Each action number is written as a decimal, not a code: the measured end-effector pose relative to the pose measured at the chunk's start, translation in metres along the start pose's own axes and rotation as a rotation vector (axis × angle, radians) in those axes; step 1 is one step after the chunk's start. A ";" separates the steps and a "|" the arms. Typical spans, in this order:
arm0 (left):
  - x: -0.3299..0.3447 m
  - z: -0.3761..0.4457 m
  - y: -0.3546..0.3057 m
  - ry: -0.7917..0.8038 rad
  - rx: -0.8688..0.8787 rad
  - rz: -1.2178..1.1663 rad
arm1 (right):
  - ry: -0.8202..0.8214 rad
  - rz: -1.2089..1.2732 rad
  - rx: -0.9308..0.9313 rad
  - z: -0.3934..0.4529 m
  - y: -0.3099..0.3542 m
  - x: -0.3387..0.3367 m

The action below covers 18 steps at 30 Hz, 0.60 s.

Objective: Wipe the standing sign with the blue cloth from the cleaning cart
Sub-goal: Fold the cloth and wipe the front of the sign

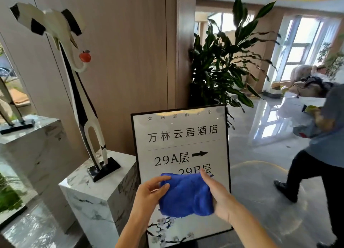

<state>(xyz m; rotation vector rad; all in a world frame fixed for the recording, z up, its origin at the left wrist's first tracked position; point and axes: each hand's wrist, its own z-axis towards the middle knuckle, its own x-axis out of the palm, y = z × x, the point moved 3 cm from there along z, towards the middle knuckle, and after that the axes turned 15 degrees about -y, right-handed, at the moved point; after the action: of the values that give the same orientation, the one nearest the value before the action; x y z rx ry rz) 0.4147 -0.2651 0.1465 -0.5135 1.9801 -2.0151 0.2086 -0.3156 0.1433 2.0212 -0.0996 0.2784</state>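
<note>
The standing sign (181, 145) is a white panel in a black frame with black lettering and an arrow, upright in front of me. A folded blue cloth (186, 194) is held in front of the sign's lower half, covering part of the text. My left hand (150, 193) grips the cloth's left edge with fingers curled over it. My right hand (216, 193) holds its right side, thumb along the top edge. Whether the cloth touches the sign's face I cannot tell. The cleaning cart is out of view.
A marble pedestal (96, 197) with a tall black-and-white bird sculpture (78, 91) stands directly left of the sign. A large leafy plant (223, 61) rises behind it. A person (320, 141) walks on the glossy floor to the right.
</note>
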 end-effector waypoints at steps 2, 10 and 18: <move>0.005 0.000 -0.007 -0.021 0.013 0.006 | 0.043 -0.061 -0.062 -0.008 0.010 -0.007; 0.016 0.000 -0.024 -0.068 0.005 -0.027 | -0.077 -0.167 -0.303 -0.020 0.042 -0.036; 0.030 0.003 -0.047 0.078 0.008 0.037 | 0.019 -0.425 -0.563 -0.031 0.075 -0.047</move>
<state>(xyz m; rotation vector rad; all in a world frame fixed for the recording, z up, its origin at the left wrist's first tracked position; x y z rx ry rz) 0.3919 -0.2788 0.1957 -0.3994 2.0101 -2.0489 0.1438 -0.3246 0.2108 1.4343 0.2394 -0.0068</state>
